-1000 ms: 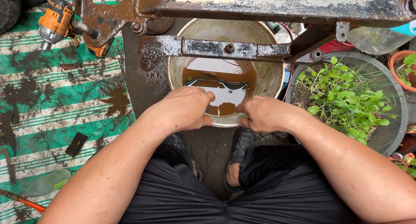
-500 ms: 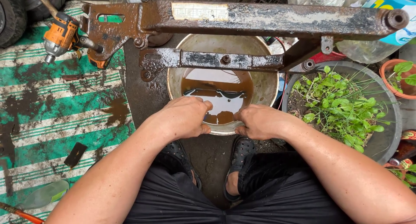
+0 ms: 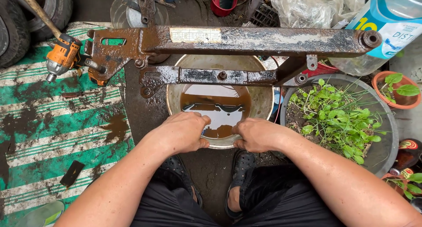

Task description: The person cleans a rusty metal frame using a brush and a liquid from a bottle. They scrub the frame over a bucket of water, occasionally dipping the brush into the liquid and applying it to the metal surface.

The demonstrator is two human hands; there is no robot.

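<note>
both hands stay on the near rim of the metal bowl (image 3: 263,99) of brown water, as before. the left hand (image 3: 182,132) and right hand (image 3: 257,134) curl closed on it, under the rusty frame (image 3: 246,40).

Bare forearms, no sleeves, left hand (image 3: 182,132) and right hand (image 3: 257,134) without gloves, rings or watch, black shorts (image 3: 272,200), black perforated clogs (image 3: 239,174) on both feet

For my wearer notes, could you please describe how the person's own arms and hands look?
Both forearms are bare, with no sleeves, gloves, watch or rings visible. The left hand and right hand look wet and slightly grimy. Below are black shorts and dark perforated clogs.
</note>
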